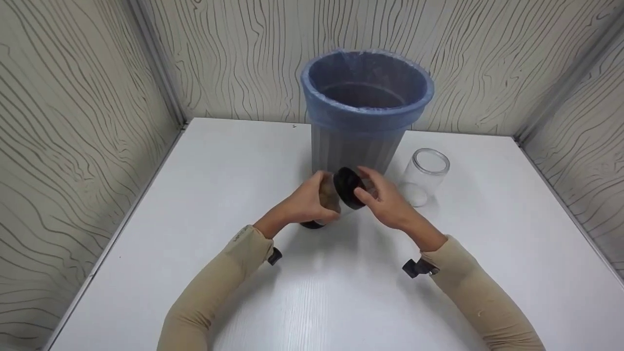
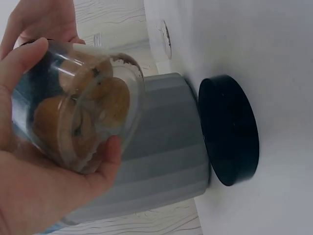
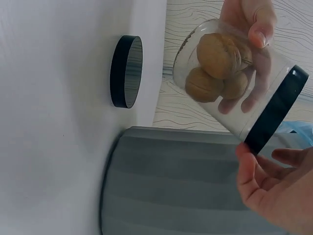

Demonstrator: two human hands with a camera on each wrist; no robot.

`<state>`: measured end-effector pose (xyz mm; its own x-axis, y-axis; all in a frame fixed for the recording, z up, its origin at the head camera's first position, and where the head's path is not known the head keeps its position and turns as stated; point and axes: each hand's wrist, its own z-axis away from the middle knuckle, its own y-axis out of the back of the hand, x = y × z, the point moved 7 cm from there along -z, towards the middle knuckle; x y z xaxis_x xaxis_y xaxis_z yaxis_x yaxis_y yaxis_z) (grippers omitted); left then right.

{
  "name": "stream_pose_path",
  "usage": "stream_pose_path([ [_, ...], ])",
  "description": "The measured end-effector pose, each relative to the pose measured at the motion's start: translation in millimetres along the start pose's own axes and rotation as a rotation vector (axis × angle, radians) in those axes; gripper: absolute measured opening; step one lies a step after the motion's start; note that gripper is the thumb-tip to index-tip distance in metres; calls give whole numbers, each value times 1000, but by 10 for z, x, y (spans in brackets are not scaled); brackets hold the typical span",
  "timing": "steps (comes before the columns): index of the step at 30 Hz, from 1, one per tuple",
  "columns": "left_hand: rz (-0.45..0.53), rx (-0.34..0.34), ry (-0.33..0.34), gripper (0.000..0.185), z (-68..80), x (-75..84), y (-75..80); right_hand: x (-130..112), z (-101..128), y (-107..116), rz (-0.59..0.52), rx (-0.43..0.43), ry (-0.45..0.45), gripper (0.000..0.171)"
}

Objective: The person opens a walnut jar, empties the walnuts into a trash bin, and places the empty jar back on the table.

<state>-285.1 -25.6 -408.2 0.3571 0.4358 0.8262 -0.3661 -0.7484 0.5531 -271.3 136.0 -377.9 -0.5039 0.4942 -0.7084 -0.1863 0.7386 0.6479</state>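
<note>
- We hold a clear plastic jar of walnuts (image 1: 336, 197) tilted in the air above the white table (image 1: 195, 195), just in front of the grey ribbed bin with a blue liner (image 1: 363, 112)
- Our left hand (image 1: 307, 202) wraps the jar's body, fingers and thumb curled round its clear wall; the left wrist view shows the nuts (image 2: 83, 112) lying against the jar's bottom
- Our right hand (image 1: 387, 200) takes the black screw lid (image 1: 348, 187) at its rim, thumb and fingertips (image 3: 247, 161) curled on the edge in a pinch
- A second black lid (image 2: 230, 129) lies flat on the table below the jar, apart from it
- An empty clear jar with no lid (image 1: 424, 175) stands to the right of the bin, near our right hand but untouched
- We judge the jar light and stiff, its smooth wall somewhat slippery, so a full wrap round the middle suits it better than fingertips
- The loose walnuts will likely roll and shift the weight as the jar tilts
- The lid's narrow rim is the natural place for the turning hand
</note>
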Motion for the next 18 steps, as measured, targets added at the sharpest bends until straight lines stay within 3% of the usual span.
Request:
stream_pose_path([
  [11,17,21,-18,84,-52,91,-138,0,0,22,167,10,-17,64],
  [18,-122,36,-55,92,-52,131,-172,37,12,18,165,15,-38,64],
])
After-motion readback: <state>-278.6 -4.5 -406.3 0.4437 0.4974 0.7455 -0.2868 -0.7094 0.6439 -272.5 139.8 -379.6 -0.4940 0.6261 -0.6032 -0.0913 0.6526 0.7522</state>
